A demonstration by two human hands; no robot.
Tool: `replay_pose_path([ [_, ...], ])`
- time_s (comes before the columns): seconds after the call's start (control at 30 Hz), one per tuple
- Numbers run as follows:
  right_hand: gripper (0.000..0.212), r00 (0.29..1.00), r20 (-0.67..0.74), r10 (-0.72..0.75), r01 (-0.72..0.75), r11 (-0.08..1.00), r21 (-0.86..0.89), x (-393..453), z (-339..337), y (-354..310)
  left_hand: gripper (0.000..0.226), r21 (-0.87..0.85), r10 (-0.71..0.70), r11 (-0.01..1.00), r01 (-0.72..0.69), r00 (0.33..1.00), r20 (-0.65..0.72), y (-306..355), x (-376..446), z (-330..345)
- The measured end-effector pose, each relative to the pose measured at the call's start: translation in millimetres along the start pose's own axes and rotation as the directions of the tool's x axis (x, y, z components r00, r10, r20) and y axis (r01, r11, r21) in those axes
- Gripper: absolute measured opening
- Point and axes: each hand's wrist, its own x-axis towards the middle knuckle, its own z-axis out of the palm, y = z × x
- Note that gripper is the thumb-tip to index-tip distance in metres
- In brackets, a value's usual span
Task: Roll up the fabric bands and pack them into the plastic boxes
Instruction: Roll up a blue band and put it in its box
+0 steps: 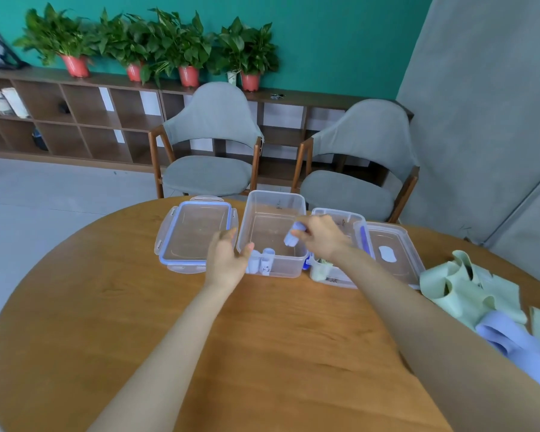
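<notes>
Head cam view, looking down at a round wooden desk (262,338). Right hand (320,236) is pinching a rolled lavender band (294,234) in its fingertips, holding it over the open middle box (273,233) — grip is closed around the roll, which sits a bit tilted above the box floor. Left hand (226,260) is at the box's near left corner, fingers relaxed and spread, holding nothing, thumb right by the rim. Two rolled bands (262,262) already stand upright inside that near left corner.

Left of the box lies a blue-edged lid (197,233), flat on the desk. To the right is a second box (337,244) with a pale green roll (320,271) in its near end, and another lid (393,254) beside it. Loose green bands (468,291) and a lavender band (508,338) are piled at the desk's right edge — not rolled yet.
</notes>
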Motion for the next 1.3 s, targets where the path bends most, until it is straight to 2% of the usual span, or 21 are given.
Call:
replay_pose_path([
  [0.1,0.036,0.987,0.158,0.028,-0.003,0.987,-0.158,28,25,14,0.049,0.107,0.042,0.993,-0.051,0.996,0.080,-9,11,13],
  [0.2,0.038,0.966,0.260,-0.014,0.067,0.978,-0.195,42,40,19,0.054,0.151,0.040,0.987,-0.058,0.992,0.118,-17,13,20],
  [0.4,0.030,0.889,0.457,-0.017,0.152,0.954,-0.260,59,41,13,0.058,0.071,-0.001,0.997,-0.005,0.997,0.083,-24,15,28],
  [0.5,0.019,0.846,0.533,-0.022,0.191,0.946,-0.263,66,36,13,0.059,0.046,-0.020,0.999,0.017,0.997,0.074,-25,15,29],
  [0.6,0.031,0.812,0.582,-0.036,0.211,0.949,-0.236,70,33,15,0.059,0.043,-0.025,0.999,0.023,0.998,0.064,-24,16,28],
  [0.7,0.012,0.763,0.647,0.008,0.165,0.965,-0.206,74,31,15,0.058,0.050,-0.020,0.999,0.016,0.998,0.063,-21,17,28],
  [0.73,0.013,0.744,0.668,0.018,0.140,0.973,-0.182,75,30,15,0.058,0.048,-0.022,0.999,0.019,0.998,0.063,-20,17,28],
  [0.87,0.012,0.705,0.709,0.032,0.077,0.990,-0.120,77,26,14,0.059,0.045,-0.036,0.998,0.034,0.998,0.060,-22,18,29],
  [1.03,0.024,0.730,0.679,0.077,0.094,0.973,-0.211,80,32,18,0.059,0.046,-0.044,0.998,0.042,0.998,0.047,-23,18,31],
  [1.3,0.012,0.762,0.642,0.084,0.134,0.950,-0.284,81,39,11,0.060,0.048,-0.048,0.998,0.046,0.998,0.040,-22,17,32],
])
